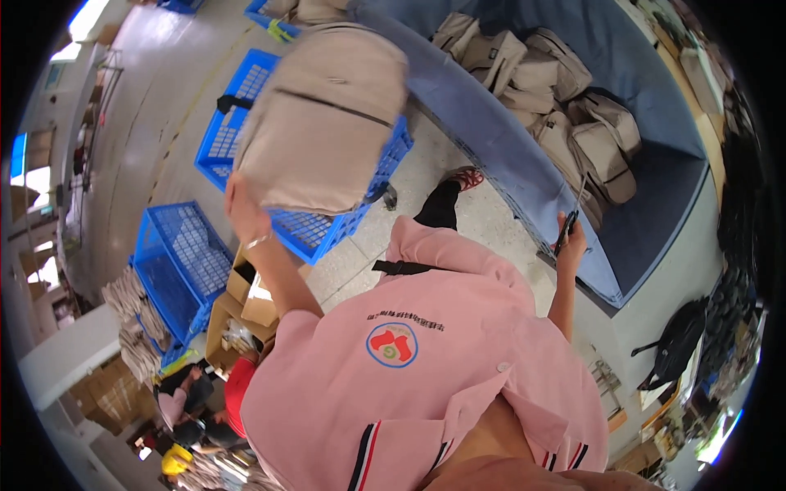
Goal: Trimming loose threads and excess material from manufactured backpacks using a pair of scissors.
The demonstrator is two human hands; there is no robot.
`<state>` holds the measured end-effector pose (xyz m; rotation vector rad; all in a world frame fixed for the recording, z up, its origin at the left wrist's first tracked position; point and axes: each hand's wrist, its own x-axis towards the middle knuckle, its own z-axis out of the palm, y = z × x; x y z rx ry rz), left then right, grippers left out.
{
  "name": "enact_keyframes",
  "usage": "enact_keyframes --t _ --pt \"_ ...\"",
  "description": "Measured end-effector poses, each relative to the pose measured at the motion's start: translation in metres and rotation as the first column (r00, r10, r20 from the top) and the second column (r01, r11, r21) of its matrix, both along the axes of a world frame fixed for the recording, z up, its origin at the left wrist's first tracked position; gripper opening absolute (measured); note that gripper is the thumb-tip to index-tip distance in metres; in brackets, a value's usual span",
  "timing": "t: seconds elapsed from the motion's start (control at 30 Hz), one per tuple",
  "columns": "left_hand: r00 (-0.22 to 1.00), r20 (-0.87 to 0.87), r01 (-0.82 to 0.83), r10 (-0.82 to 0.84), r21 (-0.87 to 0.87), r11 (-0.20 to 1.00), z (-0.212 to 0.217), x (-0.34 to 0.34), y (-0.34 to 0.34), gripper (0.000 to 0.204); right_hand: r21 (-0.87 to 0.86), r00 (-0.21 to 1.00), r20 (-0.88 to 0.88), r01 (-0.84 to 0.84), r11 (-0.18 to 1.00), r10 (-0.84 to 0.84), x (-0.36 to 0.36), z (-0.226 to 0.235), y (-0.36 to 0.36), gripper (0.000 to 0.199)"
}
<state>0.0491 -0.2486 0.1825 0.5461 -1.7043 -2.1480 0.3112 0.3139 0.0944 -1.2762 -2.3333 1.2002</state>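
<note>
My left hand (246, 211) is closed on the lower left edge of a beige backpack (327, 123). The backpack hangs over a blue plastic crate (323, 233) and hides most of its inside; a dark zipper line crosses its front. On the other side, my right hand (571, 244) grips scissors (565, 232) with black handles, blades pointing away from me. That hand is beside the near wall of a large blue-grey bin (524, 192). Several more beige backpacks (565, 135) lie heaped inside the bin.
Another blue crate (184, 262) stands at the left, near an open cardboard box (233, 315) and stacked beige pieces (131, 311). Other people (201, 405) are at the lower left. A black bag (679, 344) lies at the right.
</note>
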Motion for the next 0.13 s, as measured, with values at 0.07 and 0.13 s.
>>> enact_keyframes --t 0.07,0.13 --pt "0.986 -0.047 0.165 -0.16 0.171 0.971 -0.017 0.005 -0.03 0.033 0.1 0.997 0.071 -0.026 0.995 0.019 0.005 -0.004 0.006 0.051" --pt "0.926 -0.123 0.376 -0.357 0.236 0.896 -0.013 0.009 -0.017 0.056 0.076 0.992 0.123 0.007 0.997 -0.017 0.002 -0.001 0.007 0.057"
